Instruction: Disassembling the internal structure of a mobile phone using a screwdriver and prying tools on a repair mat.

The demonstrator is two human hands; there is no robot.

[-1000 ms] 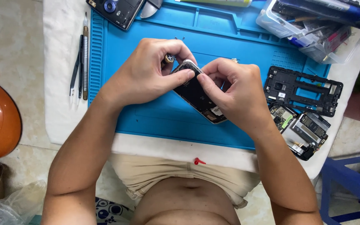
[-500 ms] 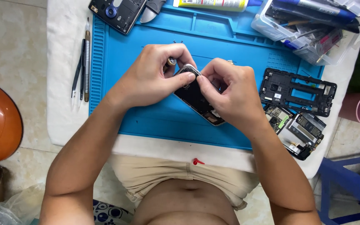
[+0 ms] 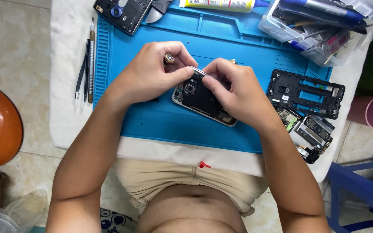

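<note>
**Opened phone repositioned on the blue mat**

Against half a second ago, I have turned the opened phone (image 3: 201, 98) so more of its exposed interior faces me; its lower edge rests on the blue mat (image 3: 152, 125). My left hand (image 3: 154, 73) pinches the phone's top corner, with a screwdriver handle (image 3: 169, 58) tucked between the fingers. My right hand (image 3: 234, 88) presses fingertips onto the phone's upper right area. Right of the phone lie a black frame (image 3: 307, 92) and loose circuit boards (image 3: 309, 129). Tweezers (image 3: 83, 71) lie left of the phone, beyond the mat.
</note>
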